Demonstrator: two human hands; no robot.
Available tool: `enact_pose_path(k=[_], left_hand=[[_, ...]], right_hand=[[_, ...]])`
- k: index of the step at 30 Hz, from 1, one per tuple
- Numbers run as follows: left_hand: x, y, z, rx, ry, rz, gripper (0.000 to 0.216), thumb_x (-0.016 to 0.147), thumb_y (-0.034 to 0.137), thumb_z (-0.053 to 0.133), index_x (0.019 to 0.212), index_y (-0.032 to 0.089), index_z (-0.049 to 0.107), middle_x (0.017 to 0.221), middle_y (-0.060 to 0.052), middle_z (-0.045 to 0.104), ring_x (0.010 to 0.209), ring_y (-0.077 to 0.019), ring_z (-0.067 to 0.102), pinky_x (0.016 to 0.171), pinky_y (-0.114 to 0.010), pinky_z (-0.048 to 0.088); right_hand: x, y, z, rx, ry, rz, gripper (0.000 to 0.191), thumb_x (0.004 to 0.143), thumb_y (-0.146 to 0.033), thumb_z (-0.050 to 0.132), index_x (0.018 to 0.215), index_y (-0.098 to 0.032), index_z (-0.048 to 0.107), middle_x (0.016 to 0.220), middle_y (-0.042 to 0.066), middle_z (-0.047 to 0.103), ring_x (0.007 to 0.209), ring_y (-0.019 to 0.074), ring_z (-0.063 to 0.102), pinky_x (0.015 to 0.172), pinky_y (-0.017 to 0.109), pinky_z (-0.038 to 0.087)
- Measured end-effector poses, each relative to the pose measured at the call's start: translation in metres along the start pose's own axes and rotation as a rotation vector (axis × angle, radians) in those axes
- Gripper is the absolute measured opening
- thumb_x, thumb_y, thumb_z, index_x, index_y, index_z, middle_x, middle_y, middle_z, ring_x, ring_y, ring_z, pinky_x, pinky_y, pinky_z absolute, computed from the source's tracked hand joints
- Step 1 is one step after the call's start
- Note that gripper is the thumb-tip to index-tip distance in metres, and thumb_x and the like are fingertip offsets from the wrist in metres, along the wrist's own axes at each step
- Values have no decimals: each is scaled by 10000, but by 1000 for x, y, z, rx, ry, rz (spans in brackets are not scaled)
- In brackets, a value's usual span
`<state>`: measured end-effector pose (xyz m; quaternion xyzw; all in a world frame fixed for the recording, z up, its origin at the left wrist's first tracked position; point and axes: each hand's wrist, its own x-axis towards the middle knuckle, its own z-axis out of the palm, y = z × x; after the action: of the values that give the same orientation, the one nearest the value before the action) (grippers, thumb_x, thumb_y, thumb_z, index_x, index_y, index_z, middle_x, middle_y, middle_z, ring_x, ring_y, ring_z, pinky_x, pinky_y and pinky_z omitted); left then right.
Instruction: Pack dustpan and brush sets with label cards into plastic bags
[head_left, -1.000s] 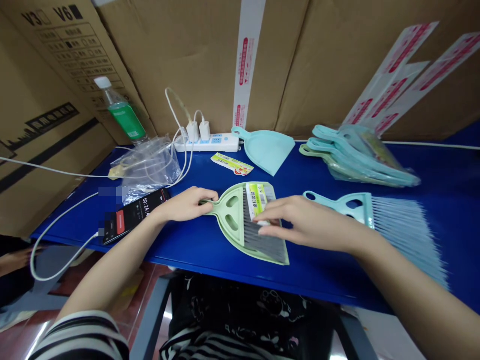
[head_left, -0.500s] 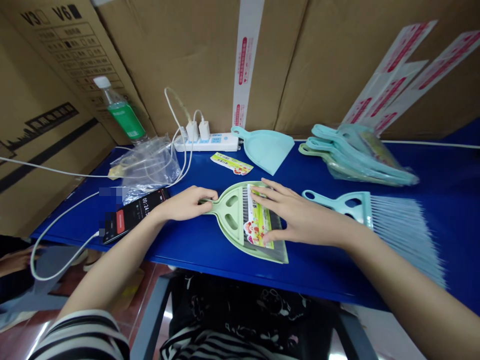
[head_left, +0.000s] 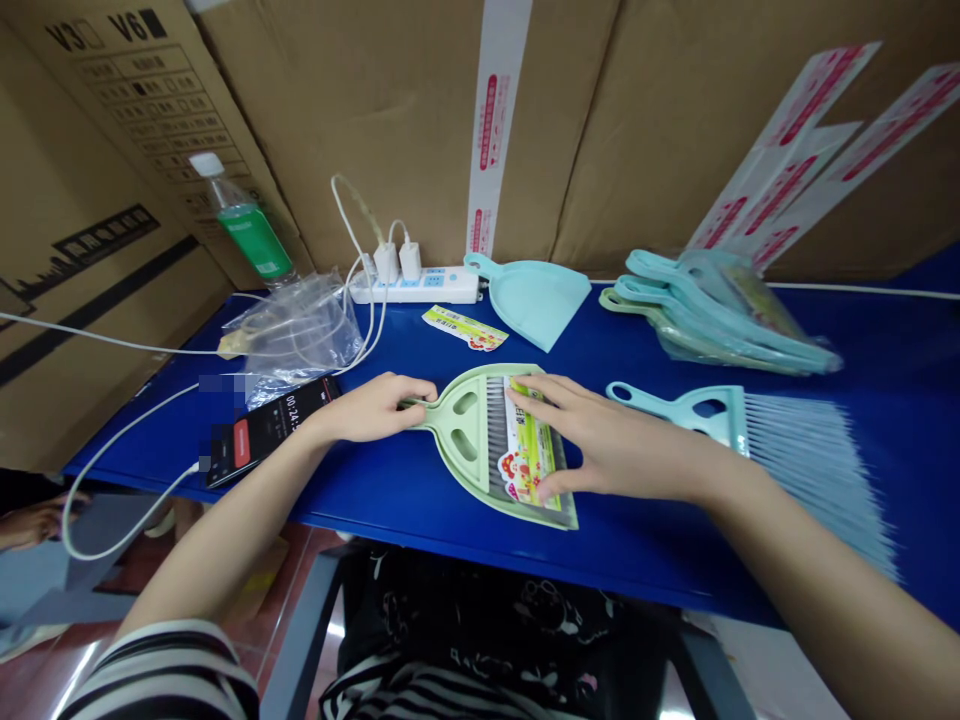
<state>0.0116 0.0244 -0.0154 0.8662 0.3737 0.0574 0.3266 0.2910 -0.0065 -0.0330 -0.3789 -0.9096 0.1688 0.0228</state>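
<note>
The left hand (head_left: 379, 405) is closed around the handle end of a pale green plastic brush with grey bristles (head_left: 476, 425), which lies on a pale green plastic dustpan (head_left: 569, 516) at the middle of the blue tabletop (head_left: 390, 490). The right hand (head_left: 600, 440), fingers spread, touches a white and yellow-green printed card (head_left: 529, 455) over the bristles. A light blue plastic brush (head_left: 735, 418) lies to the right; a light blue plastic dustpan (head_left: 540, 295) lies on the far side.

Pale green dustpan (head_left: 448, 473), grey bristles (head_left: 496, 427), blue table (head_left: 375, 505)
</note>
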Motion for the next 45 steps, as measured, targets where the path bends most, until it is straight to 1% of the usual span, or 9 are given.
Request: enact_pose_path(k=[6, 9, 13, 17, 22, 28, 31, 39, 45], left_hand=[[0, 1, -1, -1, 0, 3, 170, 793, 296, 369, 677, 192, 438, 606, 58, 419, 572, -99, 377, 583, -225, 314], [0, 1, -1, 4, -3, 1, 172, 796, 299, 371, 682, 190, 441, 616, 54, 425, 580, -100, 386, 587, -226, 316], [-1, 1, 0, 4, -7, 6, 171, 801, 288, 366, 684, 189, 441, 617, 53, 417, 578, -99, 382, 585, -226, 313], [-1, 1, 0, 0, -7, 6, 169, 802, 286, 365, 681, 192, 436, 608, 56, 407, 570, -99, 375, 580, -227, 309], [0, 0, -1, 0, -14, 8, 177, 807, 296, 368, 677, 193, 431, 609, 56, 411, 572, -100, 378, 583, -229, 309], [-1, 0, 0, 9, -7, 22, 182, 814, 293, 369, 678, 191, 435, 615, 55, 420, 577, -100, 386, 589, -233, 312], [-1, 0, -1, 13, -8, 33, 176, 813, 278, 371, 674, 190, 434, 609, 57, 417, 571, -97, 382, 592, -234, 314], [-1, 1, -1, 15, 3, 47, 163, 812, 266, 367, 691, 188, 442, 611, 60, 424, 564, -92, 387, 597, -232, 314], [-2, 1, -1, 33, 3, 35, 157, 805, 252, 363, 684, 186, 437, 608, 59, 407, 565, -93, 378, 592, -230, 311]], right_hand=[[0, 2, 0, -15, 27, -23, 919, 757, -653, 616, 1499, -179, 354, 1526, 186, 367, 1416, 380, 279, 1057, 567, 380], [0, 0, -5, -50, 90, -13, 796, 826, -632, 540, 1443, -137, 446, 1486, 192, 428, 1376, 356, 362, 1042, 534, 409], [-3, 6, -13, -235, 221, 63, 480, 900, -415, 485, 1235, -101, 623, 1241, 202, 626, 1144, 333, 572, 930, 487, 493], [-9, 23, -13, -461, 251, 153, 321, 807, -209, 496, 1054, -129, 686, 968, 157, 705, 908, 302, 639, 769, 431, 531], [-16, 34, -8, -508, 239, 239, 328, 722, -83, 469, 944, -189, 687, 855, 120, 703, 787, 277, 644, 652, 379, 500], [-21, 37, -8, -488, 197, 309, 466, 661, 20, 443, 1009, -199, 661, 923, 108, 696, 787, 247, 669, 549, 307, 463], [-22, 33, -12, -518, 182, 311, 477, 664, 36, 427, 1015, -199, 649, 935, 114, 703, 780, 245, 680, 534, 299, 459], [-19, 13, -26, -596, 13, 518, 576, 696, 112, 379, 1147, -122, 650, 990, 187, 711, 815, 243, 708, 530, 272, 467], [-12, 14, -15, -579, 131, 335, 501, 728, 15, 436, 1161, -128, 643, 944, 143, 704, 845, 263, 681, 673, 348, 545]])
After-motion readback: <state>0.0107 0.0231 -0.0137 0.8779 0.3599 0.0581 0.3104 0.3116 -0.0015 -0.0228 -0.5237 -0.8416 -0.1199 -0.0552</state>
